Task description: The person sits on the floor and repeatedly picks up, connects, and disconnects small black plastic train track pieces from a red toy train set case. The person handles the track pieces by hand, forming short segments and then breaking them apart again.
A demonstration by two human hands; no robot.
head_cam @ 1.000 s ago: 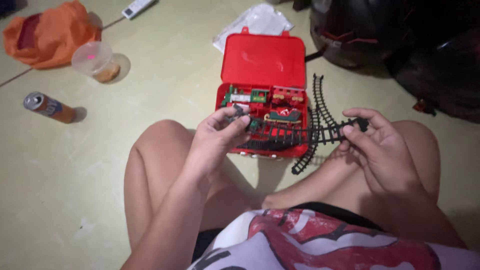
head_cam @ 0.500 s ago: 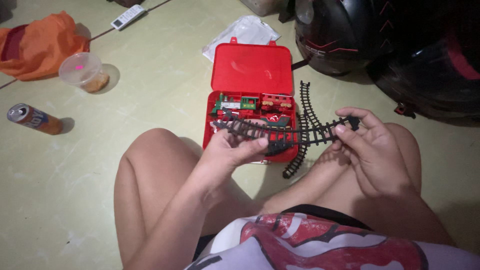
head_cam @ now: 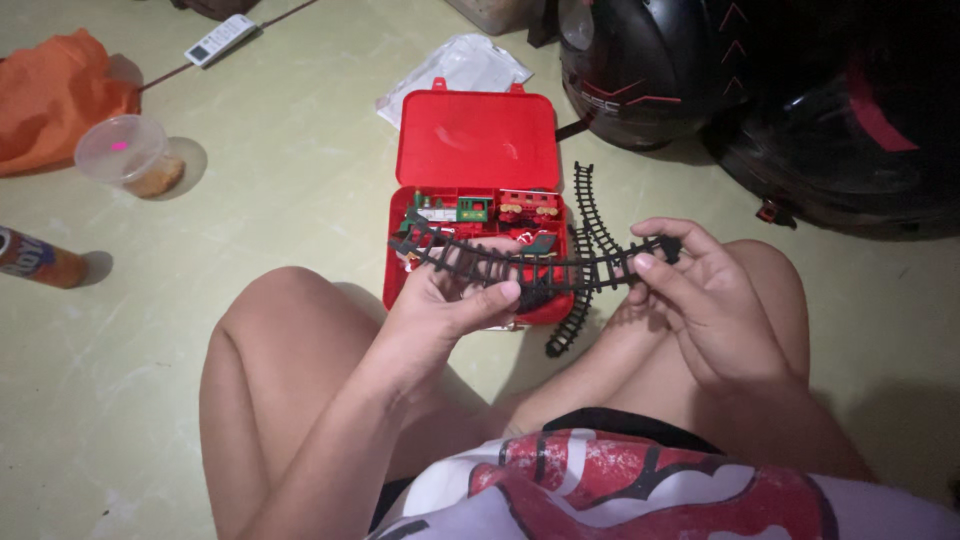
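Observation:
I sit on the floor with my knees up. My left hand [head_cam: 440, 305] grips one black curved toy track piece [head_cam: 455, 258], and my right hand [head_cam: 700, 290] pinches a second black track piece [head_cam: 610, 262]. The two pieces meet end to end between my hands, above an open red plastic case [head_cam: 478, 140]. The case holds a small green and red toy train [head_cam: 490, 208] and more parts. Another curved track piece [head_cam: 588, 215] lies on the floor beside the case's right edge.
Two dark helmets [head_cam: 650, 70] sit at the back right. A white plastic bag [head_cam: 455, 70] lies behind the case. To the left are an orange bag [head_cam: 55, 95], a clear lidded cup [head_cam: 125, 152], a can [head_cam: 35, 260] and a white remote [head_cam: 220, 40].
My left hand lifted a track piece out of the case and brought it toward the piece in my right hand. The two pieces now line up end to end.

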